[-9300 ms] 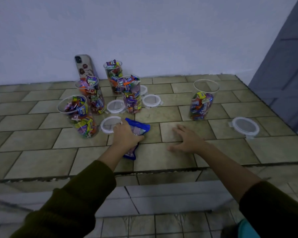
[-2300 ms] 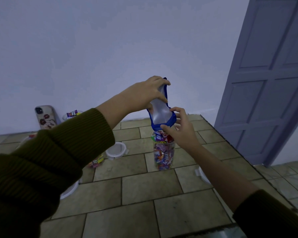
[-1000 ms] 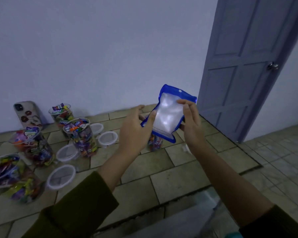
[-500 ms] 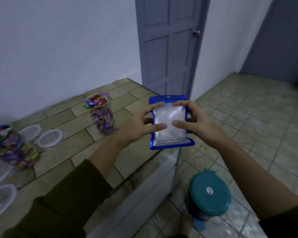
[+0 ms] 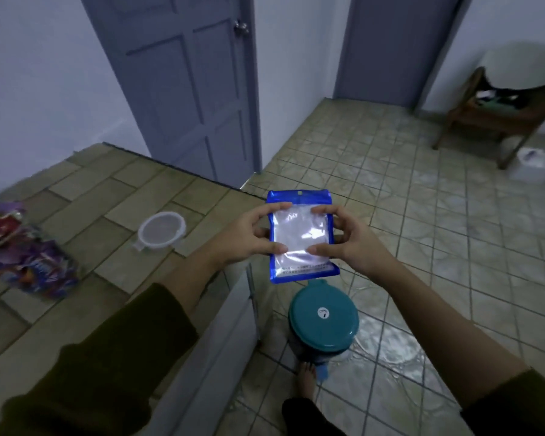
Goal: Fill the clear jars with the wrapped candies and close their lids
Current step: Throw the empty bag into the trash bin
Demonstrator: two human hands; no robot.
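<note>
I hold a flat blue-edged clear pouch (image 5: 301, 234) upright in front of me, past the counter's corner and above the floor. My left hand (image 5: 249, 236) pinches its left edge and my right hand (image 5: 350, 239) pinches its right edge. The pouch looks empty. A clear jar (image 5: 29, 259) full of wrapped candies stands on the tiled counter (image 5: 85, 190) at the far left, without a lid. One white-rimmed clear lid (image 5: 161, 229) lies flat on the counter to the right of the jar.
A teal-lidded pedal bin (image 5: 323, 322) stands on the floor directly below the pouch, with my bare foot (image 5: 306, 377) beside it. Two blue-grey doors (image 5: 183, 80) are behind. A wooden chair (image 5: 497, 111) stands at the far right.
My view has swung right, away from the jars and toward the floor and bin. The pouch stays held in both hands, now above the bin.
</note>
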